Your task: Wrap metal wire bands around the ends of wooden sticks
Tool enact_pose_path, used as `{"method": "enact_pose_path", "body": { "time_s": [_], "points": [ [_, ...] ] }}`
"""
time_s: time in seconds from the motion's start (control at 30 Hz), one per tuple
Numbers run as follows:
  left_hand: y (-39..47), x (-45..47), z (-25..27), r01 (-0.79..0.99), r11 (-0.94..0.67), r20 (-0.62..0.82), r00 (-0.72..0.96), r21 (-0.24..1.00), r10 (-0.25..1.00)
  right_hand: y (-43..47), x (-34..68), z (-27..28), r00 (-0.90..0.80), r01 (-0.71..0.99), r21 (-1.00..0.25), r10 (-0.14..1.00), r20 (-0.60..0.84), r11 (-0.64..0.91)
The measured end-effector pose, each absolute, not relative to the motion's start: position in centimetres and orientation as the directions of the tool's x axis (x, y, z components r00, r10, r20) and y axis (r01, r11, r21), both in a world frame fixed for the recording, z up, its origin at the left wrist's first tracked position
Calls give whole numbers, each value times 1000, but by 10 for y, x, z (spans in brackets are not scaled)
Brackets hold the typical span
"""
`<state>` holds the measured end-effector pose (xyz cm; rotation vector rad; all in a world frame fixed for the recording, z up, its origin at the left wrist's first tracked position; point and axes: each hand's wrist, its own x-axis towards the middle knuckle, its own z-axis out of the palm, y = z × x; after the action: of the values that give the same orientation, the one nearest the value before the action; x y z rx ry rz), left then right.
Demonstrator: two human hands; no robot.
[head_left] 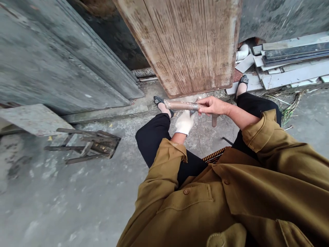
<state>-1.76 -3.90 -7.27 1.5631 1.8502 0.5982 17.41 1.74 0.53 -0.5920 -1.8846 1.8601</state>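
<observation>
Olive-brown shirt (185, 212) cloth fills the part of the head view nearest the camera, with black trousers (153, 137) beyond it. Farther off is a grooved wooden panel (190, 48). Just in front of the panel's lower edge lies the wire-wrapped rod (180, 105), held by the right hand (212, 105), bare, its thumb and fingers closed on the wire-bound end. Left hand (184, 123), white-gloved, sits close beside it, just under the rod from the panel; its fingers are largely hidden, so I cannot tell whether they grip anything. Dark shoes (243, 80) show near both lower corners of the panel. Left of the panel, a wooden frame (99, 139) rests on concrete; right of it, flat boards (293, 70) lie stacked beside a white pipe (243, 53).
</observation>
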Motion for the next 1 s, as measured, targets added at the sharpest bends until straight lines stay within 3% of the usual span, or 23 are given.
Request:
{"method": "enact_pose_path", "body": {
  "time_s": [0.07,0.13,0.3,0.4,0.5,0.6,0.63,0.67,0.7,0.73,0.8,0.9,1.0],
  "points": [
    [-38,-16,-76,934,146,-238,-68,327,969,17,171,8,-790,-60,-998,609,65,29],
    [-40,-13,-77,993,47,-293,-12,110,956,22,174,11,-726,-106,-994,680,99,30],
    [-47,-24,-72,973,-229,-422,225,42,878,41,193,18,-555,-77,-997,832,26,-20],
    [-46,-45,-72,978,-131,-560,202,165,804,43,196,14,-568,38,-991,814,-124,-125],
    [-43,-57,-73,814,18,-391,259,580,883,35,186,8,-650,85,-976,731,-206,-199],
    [-44,-46,-70,659,-7,-254,299,752,920,27,174,8,-720,75,-967,658,-222,-243],
    [-46,-38,-69,581,-14,-206,312,814,928,26,172,9,-722,69,-966,655,-222,-251],
    [-48,-30,-67,330,17,-124,308,944,943,27,172,11,-712,62,-965,666,-223,-256],
    [-50,-23,-65,84,52,-73,267,995,961,28,173,14,-689,54,-964,689,-224,-259],
    [-52,-17,-62,-81,92,-70,248,992,966,30,176,16,-657,48,-964,719,-227,-260],
    [-55,-10,-56,-224,161,-106,237,961,966,34,183,18,-587,57,-966,774,-238,-253],
    [-56,-11,-49,-153,251,-201,281,956,938,39,190,16,-531,147,-970,812,-242,-194],
    [-55,-15,-46,16,235,-230,283,972,931,43,189,7,-492,365,-930,839,-232,-43]
  ]
}}
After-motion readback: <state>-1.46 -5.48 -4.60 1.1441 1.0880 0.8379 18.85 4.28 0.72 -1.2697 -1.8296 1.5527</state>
